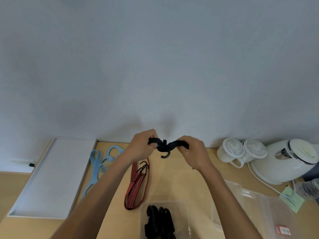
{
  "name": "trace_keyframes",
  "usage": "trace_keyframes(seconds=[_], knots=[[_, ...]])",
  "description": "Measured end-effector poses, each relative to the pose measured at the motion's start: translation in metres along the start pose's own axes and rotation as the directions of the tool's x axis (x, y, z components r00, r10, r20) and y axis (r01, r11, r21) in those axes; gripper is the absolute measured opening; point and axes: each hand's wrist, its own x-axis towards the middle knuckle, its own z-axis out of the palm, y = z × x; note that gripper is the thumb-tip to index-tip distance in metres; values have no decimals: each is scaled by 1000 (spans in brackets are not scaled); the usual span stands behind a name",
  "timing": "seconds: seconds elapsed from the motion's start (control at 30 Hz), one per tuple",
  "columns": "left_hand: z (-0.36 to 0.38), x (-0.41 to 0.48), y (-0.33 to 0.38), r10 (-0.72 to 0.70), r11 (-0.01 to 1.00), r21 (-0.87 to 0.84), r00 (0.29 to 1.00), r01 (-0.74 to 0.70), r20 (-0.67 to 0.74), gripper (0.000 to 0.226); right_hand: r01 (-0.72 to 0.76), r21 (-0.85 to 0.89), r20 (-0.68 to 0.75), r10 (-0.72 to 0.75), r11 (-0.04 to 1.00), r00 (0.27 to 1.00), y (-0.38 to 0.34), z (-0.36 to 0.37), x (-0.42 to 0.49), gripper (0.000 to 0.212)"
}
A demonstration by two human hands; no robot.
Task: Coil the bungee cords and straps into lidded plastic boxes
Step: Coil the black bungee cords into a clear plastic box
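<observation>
A black bungee cord (pixel 166 145), folded into a short bundle with a dark hook hanging below it, is held up above the table. My left hand (pixel 141 145) grips its left end and my right hand (pixel 193 150) grips its right end. A red and black striped bungee cord (pixel 136 185) with black hooks lies on the table under my left arm. A light blue strap (pixel 101 163) lies further left. Near the front, a clear plastic box (pixel 183 214) holds black coiled cords (pixel 159 221).
A white tray (pixel 50 178) lies at the left on the wooden table (pixel 177 180). Two white lidded cups (pixel 231 152) and a white kettle (pixel 290 161) stand at the back right. Clear plastic boxes or lids (pixel 259 209) lie at the front right.
</observation>
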Motion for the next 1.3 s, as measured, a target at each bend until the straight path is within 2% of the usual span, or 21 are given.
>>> trace_keyframes(seconds=[0.03,0.1,0.2,0.23,0.33,0.43,0.5,0.6,0.67,0.73,0.8,0.93,1.03,1.13,1.2,1.23,1.3], knots=[[-3,-2,2,3,992,-124,998,6,68,12,-15,38,-49,16,999,999,6,-1,2,18],[-8,-6,8,50,935,-354,982,18,181,11,-56,104,-59,62,993,996,14,1,4,24],[-8,-7,17,100,833,-552,970,41,223,6,-97,375,61,79,922,995,13,11,-1,28],[-6,-7,18,104,787,-614,969,57,223,7,-91,401,63,71,911,995,9,15,-4,25],[3,-6,19,76,613,-784,980,101,186,8,-153,365,159,100,918,982,-2,29,-11,18],[13,-2,16,-68,542,-835,995,99,74,7,-163,291,248,91,943,965,-13,42,-15,8],[18,1,12,-161,572,-817,986,69,-29,8,-171,261,288,92,950,953,-19,46,-17,17],[20,4,9,-235,757,-653,947,39,-217,6,-134,152,328,78,979,942,-28,42,-17,34],[21,5,6,-214,883,-468,922,42,-322,7,-97,72,343,67,993,937,-34,35,-17,31],[22,6,2,-126,968,-251,918,30,-376,8,-65,-1,353,61,998,934,-38,27,-16,25],[24,8,-4,-44,997,-68,938,22,-345,10,-4,-41,323,17,999,946,-41,18,-16,26],[29,5,-11,16,985,170,994,3,-108,15,86,-45,161,-78,995,984,-34,4,-9,49],[29,-1,-8,81,991,109,996,-84,27,21,119,-3,8,-119,993,993,-20,1,2,45],[18,-10,4,89,983,-174,985,-62,150,14,98,26,-59,-96,995,994,-2,1,8,43],[8,-15,13,133,932,-359,967,-48,216,10,13,173,25,-18,985,1000,7,1,8,44],[5,-17,16,162,895,-443,958,-43,235,8,-54,327,113,18,944,993,7,1,8,39],[3,-19,18,214,810,-586,947,-35,239,3,-97,441,170,23,892,985,7,4,5,26]])
